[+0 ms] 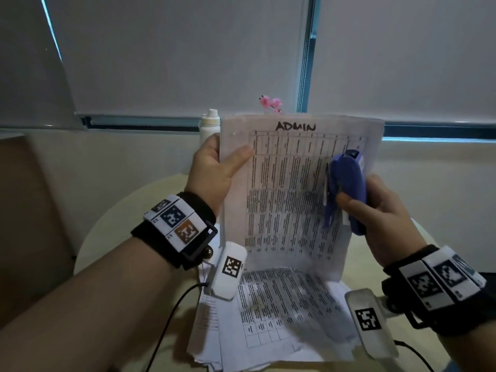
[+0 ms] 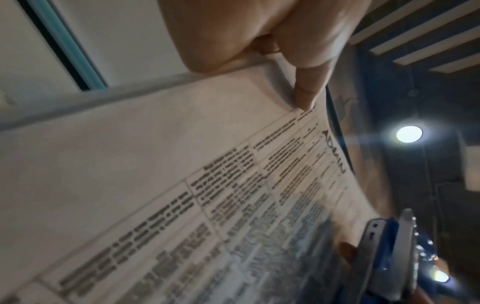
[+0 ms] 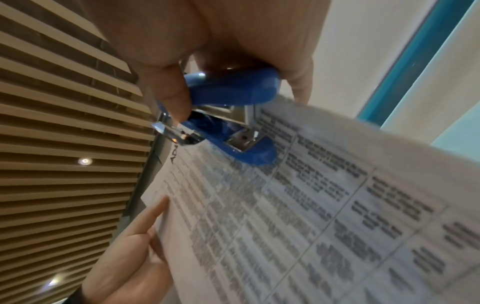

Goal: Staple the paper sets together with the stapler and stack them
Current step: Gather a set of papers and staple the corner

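Left hand (image 1: 214, 167) pinching paper set (image 1: 290, 200) upright mid-frame, presenting its upper-right corner; right hand (image 1: 386, 210) clamped around blue stapler (image 1: 346, 189), seemingly aiming there.

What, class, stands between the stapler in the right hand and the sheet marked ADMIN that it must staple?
Nothing visible. The right hand holds the blue stapler against the front of the ADMIN sheet, which the left hand holds upright by its upper left edge, above the pile of papers on the table.
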`<action>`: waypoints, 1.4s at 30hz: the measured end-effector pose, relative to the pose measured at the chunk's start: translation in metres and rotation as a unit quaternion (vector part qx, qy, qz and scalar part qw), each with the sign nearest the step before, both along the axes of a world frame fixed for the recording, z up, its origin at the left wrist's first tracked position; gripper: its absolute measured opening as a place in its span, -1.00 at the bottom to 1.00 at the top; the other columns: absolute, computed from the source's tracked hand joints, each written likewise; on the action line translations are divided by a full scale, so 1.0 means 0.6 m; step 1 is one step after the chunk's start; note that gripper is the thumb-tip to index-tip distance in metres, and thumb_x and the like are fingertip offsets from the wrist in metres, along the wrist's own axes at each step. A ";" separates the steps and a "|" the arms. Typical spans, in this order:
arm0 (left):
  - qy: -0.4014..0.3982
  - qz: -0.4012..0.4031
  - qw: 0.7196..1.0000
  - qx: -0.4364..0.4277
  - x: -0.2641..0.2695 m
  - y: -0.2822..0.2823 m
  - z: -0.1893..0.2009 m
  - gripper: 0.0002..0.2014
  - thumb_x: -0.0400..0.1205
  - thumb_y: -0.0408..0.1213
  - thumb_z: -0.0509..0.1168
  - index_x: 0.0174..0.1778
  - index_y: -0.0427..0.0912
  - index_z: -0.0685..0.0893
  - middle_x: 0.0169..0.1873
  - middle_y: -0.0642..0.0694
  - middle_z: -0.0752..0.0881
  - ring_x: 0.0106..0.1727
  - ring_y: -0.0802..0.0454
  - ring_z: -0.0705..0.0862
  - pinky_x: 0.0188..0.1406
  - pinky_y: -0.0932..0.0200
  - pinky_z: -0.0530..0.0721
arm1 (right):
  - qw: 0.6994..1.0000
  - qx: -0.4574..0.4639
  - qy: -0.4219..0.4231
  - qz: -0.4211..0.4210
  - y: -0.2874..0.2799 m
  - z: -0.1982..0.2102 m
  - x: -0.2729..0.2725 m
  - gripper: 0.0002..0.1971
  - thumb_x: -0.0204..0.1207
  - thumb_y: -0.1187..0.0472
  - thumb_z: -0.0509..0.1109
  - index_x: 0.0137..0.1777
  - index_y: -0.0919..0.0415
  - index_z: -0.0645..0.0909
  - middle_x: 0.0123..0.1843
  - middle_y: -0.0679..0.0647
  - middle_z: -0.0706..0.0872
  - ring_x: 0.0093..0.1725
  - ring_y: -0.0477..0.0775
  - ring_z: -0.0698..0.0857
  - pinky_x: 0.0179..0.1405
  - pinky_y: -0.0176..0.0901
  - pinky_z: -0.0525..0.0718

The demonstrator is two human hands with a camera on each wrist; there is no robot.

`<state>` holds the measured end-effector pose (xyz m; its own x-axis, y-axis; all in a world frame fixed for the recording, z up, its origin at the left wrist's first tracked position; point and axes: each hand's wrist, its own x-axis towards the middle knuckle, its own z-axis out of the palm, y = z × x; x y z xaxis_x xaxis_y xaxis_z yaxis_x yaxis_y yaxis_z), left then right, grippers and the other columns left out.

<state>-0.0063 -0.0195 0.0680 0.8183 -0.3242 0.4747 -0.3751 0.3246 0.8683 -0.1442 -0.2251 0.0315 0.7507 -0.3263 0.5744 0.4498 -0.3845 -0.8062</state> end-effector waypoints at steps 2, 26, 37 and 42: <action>-0.009 0.010 0.999 0.031 0.002 0.002 -0.010 -0.73 0.61 -0.31 0.35 0.23 -0.22 0.62 0.08 -0.17 0.79 0.09 -0.13 0.78 0.09 -0.22 0.73 | 1.000 0.015 0.008 0.007 -0.008 -0.006 -0.003 -0.70 0.35 0.21 0.40 0.03 -0.16 0.70 0.08 0.12 0.60 -0.06 -0.06 0.58 -0.15 -0.23 0.48; -0.017 -0.016 0.999 0.041 -0.007 -0.011 -0.007 -0.73 0.62 -0.37 0.33 0.24 -0.21 0.67 0.11 -0.18 0.78 0.17 -0.15 0.74 0.21 -0.28 0.66 | 0.997 0.053 0.034 0.033 -0.005 -0.014 0.001 -0.79 0.48 0.39 0.38 0.09 0.20 0.64 -0.13 0.20 0.71 -0.16 0.01 0.64 -0.14 -0.14 0.57; -0.169 0.090 0.981 0.026 -0.007 -0.002 0.028 -0.54 0.67 -0.37 0.23 0.22 0.39 0.43 -0.04 -0.32 0.72 0.05 -0.25 0.75 0.09 -0.30 0.71 | 0.998 0.026 0.035 0.043 -0.006 -0.017 -0.006 -0.67 0.51 0.52 0.27 0.10 0.11 0.63 -0.16 0.00 0.71 -0.24 -0.18 0.66 -0.25 -0.41 0.58; -0.185 0.081 0.978 0.057 -0.002 -0.005 0.020 -0.70 0.71 -0.44 0.15 0.04 0.15 0.52 -0.08 -0.08 0.75 -0.05 0.01 0.79 -0.03 -0.08 0.78 | 0.998 0.027 0.045 0.048 -0.005 -0.020 -0.006 -0.63 0.50 0.54 0.28 0.12 0.07 0.63 -0.15 -0.10 0.76 -0.17 -0.17 0.69 -0.19 -0.42 0.62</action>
